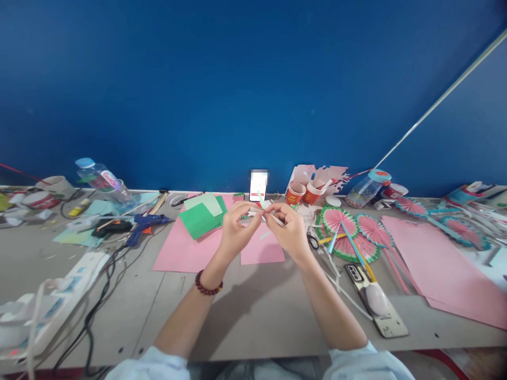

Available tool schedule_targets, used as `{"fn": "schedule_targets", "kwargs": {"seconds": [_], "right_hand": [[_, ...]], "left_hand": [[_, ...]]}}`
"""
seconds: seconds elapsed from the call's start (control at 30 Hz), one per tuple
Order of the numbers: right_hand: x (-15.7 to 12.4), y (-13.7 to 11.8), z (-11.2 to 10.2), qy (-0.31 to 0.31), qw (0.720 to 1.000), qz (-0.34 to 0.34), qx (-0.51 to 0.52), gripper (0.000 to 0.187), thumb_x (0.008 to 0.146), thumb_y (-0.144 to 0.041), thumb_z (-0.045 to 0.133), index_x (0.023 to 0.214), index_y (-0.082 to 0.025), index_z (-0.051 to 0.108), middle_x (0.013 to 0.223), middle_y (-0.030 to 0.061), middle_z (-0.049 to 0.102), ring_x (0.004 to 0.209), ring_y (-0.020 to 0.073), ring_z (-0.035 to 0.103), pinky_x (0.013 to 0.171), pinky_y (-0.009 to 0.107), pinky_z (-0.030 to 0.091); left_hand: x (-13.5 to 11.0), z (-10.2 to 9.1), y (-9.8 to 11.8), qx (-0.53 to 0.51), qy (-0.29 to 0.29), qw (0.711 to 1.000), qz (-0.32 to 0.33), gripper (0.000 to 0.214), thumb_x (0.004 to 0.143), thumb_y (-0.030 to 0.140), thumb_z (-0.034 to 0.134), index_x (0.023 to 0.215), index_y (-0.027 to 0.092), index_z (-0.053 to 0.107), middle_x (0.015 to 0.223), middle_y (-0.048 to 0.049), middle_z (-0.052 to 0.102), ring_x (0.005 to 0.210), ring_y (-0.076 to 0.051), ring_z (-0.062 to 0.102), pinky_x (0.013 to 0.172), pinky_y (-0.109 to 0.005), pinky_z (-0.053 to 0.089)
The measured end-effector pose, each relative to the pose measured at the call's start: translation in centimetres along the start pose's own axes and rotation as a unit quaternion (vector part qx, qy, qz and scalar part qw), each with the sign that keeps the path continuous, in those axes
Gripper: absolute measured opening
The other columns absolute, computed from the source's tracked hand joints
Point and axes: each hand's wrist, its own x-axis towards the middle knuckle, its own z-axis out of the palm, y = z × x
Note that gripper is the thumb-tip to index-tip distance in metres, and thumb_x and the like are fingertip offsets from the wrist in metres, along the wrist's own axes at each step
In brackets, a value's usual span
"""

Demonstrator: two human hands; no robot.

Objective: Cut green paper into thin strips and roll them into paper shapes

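Note:
My left hand [235,229] and my right hand [291,232] meet over the middle of the table, fingertips pinched close together. Between them is a thin light-green paper strip [260,197], its upper end sticking up past the fingers. Where exactly each fingertip grips it is partly hidden. Beneath the hands lies a small pink paper sheet [263,256]. Left of my left hand, green paper sheets [200,221] rest on a larger pink sheet [174,250]. A lit phone [258,186] leans against the wall just behind the fingertips.
Left are a blue glue gun [146,222], black cables and a white power strip [67,295]. Red paper cups [296,193], folded paper fans [338,221] and a second phone [390,319] stand or lie right. A blue wall [253,95] rises behind the table.

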Motion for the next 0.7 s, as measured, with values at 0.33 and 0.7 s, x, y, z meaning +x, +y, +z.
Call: {"fn": "schedule_targets", "kwargs": {"seconds": [0.33, 0.7], "right_hand": [[-0.1, 0.5, -0.3, -0.012, 0.995, -0.044, -0.089, 0.008, 0.08, -0.027, 0.056, 0.08, -0.021, 0.06, 0.052, -0.008, 0.028, 0.049, 0.0093, 0.028, 0.049, 0.022, 0.023], [-0.5, 1.4, 1.7, 0.067, 0.955, -0.17, -0.234, 0.013, 0.087, -0.024, 0.047, 0.082, -0.02, 0.059, 0.054, -0.0039, 0.047, 0.046, 0.0106, 0.04, 0.05, 0.023, 0.028]], "left_hand": [[0.5, -1.1, -0.6, 0.055, -0.063, 0.996, 0.016, 0.009, 0.081, 0.021, 0.059, 0.072, 0.021, 0.063, 0.076, -0.0022, 0.067, 0.077, -0.017, 0.059, 0.072, -0.03, 0.046], [0.0, -0.1, -1.0, 0.037, -0.002, 0.999, -0.036, 0.015, 0.074, 0.014, 0.056, 0.061, 0.02, 0.05, 0.062, 0.002, 0.053, 0.063, -0.013, 0.048, 0.06, -0.025, 0.038]]}}
